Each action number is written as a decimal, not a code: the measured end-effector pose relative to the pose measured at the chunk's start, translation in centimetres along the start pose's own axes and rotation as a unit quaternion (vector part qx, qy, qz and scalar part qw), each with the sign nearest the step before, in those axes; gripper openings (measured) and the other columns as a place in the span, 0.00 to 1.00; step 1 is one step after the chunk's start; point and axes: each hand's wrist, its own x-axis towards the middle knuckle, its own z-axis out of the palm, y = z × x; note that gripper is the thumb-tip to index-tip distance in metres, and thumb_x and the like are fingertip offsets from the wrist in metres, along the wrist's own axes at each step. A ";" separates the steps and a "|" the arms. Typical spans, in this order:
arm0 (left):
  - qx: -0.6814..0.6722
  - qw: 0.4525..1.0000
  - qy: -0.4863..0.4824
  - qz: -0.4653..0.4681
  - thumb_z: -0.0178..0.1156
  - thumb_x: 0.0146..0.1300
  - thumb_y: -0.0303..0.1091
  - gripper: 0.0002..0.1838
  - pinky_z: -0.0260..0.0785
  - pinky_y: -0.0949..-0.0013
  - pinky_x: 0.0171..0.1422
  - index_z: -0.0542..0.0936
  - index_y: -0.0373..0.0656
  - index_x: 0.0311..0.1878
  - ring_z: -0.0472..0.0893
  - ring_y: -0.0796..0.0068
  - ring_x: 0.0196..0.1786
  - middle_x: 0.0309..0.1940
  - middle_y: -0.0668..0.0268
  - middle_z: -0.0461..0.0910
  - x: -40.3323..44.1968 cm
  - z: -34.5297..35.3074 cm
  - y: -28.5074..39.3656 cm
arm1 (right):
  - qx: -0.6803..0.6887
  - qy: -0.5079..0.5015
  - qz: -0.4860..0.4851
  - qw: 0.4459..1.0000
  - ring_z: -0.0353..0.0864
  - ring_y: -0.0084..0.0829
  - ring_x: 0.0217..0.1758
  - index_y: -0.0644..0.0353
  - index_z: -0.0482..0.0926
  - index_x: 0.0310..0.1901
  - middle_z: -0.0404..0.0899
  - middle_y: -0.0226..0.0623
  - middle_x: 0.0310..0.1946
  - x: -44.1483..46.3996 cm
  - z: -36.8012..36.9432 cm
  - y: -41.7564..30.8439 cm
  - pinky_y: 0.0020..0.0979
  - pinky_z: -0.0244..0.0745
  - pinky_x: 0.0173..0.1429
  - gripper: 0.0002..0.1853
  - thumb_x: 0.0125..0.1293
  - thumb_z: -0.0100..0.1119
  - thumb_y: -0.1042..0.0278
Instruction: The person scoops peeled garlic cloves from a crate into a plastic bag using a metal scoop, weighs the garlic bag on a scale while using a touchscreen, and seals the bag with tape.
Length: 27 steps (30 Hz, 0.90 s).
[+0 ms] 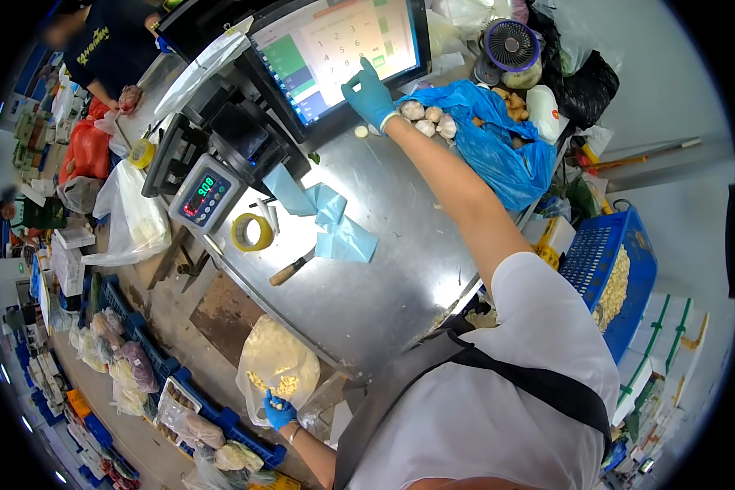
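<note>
My right hand (369,100), in a blue-green glove, reaches up to the touch screen (335,53). Its index finger is stretched out at the number keypad shown there, and it holds nothing. Low at the left, my left hand (279,412) wears a blue glove. It closes on a few pale peeled garlic cloves at the edge of a clear plastic bag (278,351), where more cloves (286,385) lie. Whole garlic bulbs (425,127) lie beside the right wrist, next to a blue plastic bag (498,155).
On the metal counter (335,302) are a scale (207,196) with lit digits, a tape roll (251,233), a wooden-handled knife (287,271) and blue sheets (347,237). A blue basket (641,261) of pale cloves stands right. Another person (110,49) works at upper left.
</note>
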 end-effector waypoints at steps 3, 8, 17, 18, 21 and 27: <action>0.020 1.000 0.013 0.010 0.50 0.70 0.39 0.19 0.52 0.80 0.14 0.73 0.41 0.60 0.64 0.85 0.13 0.16 0.76 0.68 -0.5 -0.3 0.0 | 0.034 0.046 0.009 0.998 0.80 0.48 0.49 0.57 0.76 0.30 0.61 0.50 0.69 -1.3 0.5 1.7 0.39 0.74 0.55 0.10 0.56 0.65 0.61; 0.018 1.000 0.013 0.016 0.51 0.70 0.40 0.20 0.52 0.80 0.13 0.73 0.42 0.60 0.64 0.85 0.13 0.17 0.76 0.70 -2.9 0.1 0.3 | -0.007 0.091 -0.008 0.996 0.81 0.45 0.49 0.57 0.76 0.30 0.64 0.51 0.66 -1.2 0.4 4.9 0.39 0.74 0.54 0.09 0.54 0.66 0.64; 0.164 0.986 0.000 0.041 0.52 0.69 0.40 0.14 0.51 0.82 0.17 0.79 0.43 0.50 0.62 0.87 0.16 0.18 0.75 0.67 -15.7 9.2 -0.6 | 0.171 0.053 0.015 0.984 0.79 0.32 0.38 0.62 0.76 0.42 0.77 0.40 0.44 -3.9 0.6 7.0 0.32 0.76 0.49 0.10 0.59 0.61 0.69; 0.175 0.984 -0.010 0.041 0.52 0.68 0.39 0.14 0.51 0.83 0.17 0.80 0.43 0.49 0.62 0.87 0.16 0.18 0.75 0.66 -17.1 11.4 -1.4 | 0.197 0.030 0.015 0.980 0.78 0.30 0.38 0.62 0.76 0.45 0.77 0.39 0.41 -6.1 0.3 6.5 0.31 0.75 0.49 0.11 0.61 0.59 0.71; 0.274 0.954 -0.069 0.098 0.52 0.68 0.38 0.12 0.53 0.83 0.20 0.80 0.44 0.46 0.63 0.88 0.19 0.21 0.76 0.65 -20.8 19.3 -4.2 | 0.382 -0.260 0.294 0.837 0.77 0.25 0.40 0.59 0.74 0.53 0.75 0.32 0.39 -20.1 -4.0 -3.4 0.29 0.75 0.48 0.16 0.63 0.56 0.71; 0.388 0.842 -0.254 0.275 0.57 0.68 0.35 0.12 0.72 0.74 0.39 0.80 0.42 0.50 0.80 0.76 0.37 0.39 0.63 0.83 -18.4 27.5 -12.8 | 0.701 -0.406 0.514 0.281 0.71 0.39 0.63 0.57 0.67 0.66 0.73 0.43 0.59 -38.0 -4.4 -13.5 0.36 0.63 0.69 0.25 0.72 0.47 0.54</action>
